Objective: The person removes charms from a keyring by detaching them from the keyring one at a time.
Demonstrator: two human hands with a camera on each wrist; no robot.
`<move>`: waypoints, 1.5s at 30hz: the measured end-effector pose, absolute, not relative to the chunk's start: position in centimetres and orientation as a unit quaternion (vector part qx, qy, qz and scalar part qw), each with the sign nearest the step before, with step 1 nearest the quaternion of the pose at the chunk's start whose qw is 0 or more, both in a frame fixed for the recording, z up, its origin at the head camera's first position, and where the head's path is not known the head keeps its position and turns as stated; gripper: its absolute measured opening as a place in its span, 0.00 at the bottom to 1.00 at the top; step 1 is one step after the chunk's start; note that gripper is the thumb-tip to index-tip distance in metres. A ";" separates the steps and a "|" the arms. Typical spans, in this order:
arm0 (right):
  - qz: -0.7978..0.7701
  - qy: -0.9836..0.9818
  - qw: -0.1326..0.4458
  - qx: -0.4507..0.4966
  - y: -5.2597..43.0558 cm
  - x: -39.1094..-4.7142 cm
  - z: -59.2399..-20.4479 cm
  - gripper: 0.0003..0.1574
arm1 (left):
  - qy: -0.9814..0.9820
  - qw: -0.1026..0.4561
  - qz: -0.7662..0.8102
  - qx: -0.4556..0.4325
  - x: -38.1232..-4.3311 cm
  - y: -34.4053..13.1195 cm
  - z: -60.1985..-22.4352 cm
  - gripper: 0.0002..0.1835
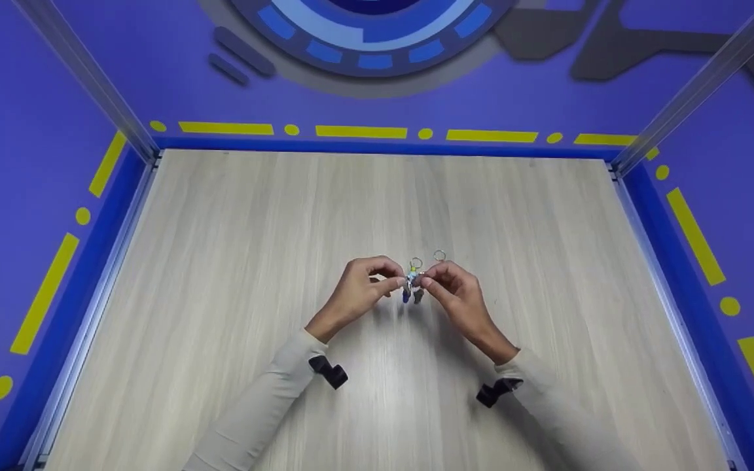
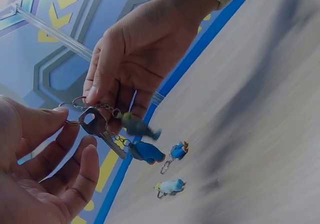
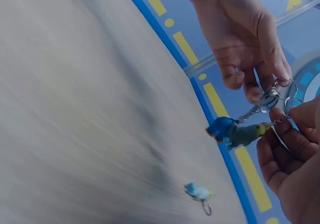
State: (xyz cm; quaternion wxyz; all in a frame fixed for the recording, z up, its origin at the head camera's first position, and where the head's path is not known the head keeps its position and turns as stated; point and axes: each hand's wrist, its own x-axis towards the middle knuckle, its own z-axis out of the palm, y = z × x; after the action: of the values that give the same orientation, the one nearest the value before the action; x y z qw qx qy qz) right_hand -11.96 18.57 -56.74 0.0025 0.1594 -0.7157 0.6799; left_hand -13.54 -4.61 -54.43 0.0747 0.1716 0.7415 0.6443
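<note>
Above the wooden surface (image 1: 252, 229), about midway between its left and right edges, the left hand (image 1: 356, 292) and right hand (image 1: 462, 297) pinch 2 keychains (image 2: 136, 125) near their tops, apparently so the key (image 2: 94, 127) dangles free, with 2 loose charms (image 2: 170, 186) lying below.

no words, brands or numbers can be read in any view. the only signs are wordless: yellow bars and dots (image 1: 361, 131) along the foot of the blue wall (image 1: 141, 65), and yellow chevrons (image 2: 48, 37) higher up. any stamp on the key (image 2: 91, 127) seems too dim to make out.
</note>
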 end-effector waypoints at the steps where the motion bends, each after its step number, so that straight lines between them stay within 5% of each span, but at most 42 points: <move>1: 0.688 -0.709 -0.003 0.156 18.5 -11.9 -56.8 0.04 | 0.743 0.075 0.643 0.170 -13.5 -4.6 -54.5 0.02; 20: 0.587 -0.784 0.043 0.198 18.6 -11.1 -56.2 0.02 | 0.821 0.046 0.505 0.261 -13.3 -3.6 -53.9 0.02; 45: 0.586 -0.789 0.038 0.182 18.5 -10.7 -55.3 0.04 | 0.837 0.017 0.493 0.235 -12.7 -3.0 -54.2 0.05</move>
State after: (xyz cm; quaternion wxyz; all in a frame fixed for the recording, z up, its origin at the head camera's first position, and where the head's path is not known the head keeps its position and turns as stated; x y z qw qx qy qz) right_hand -10.72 18.47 -55.32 0.0384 0.1818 -0.7887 0.5861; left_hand -12.74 -3.02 -54.23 0.0168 0.2355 0.8373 0.4931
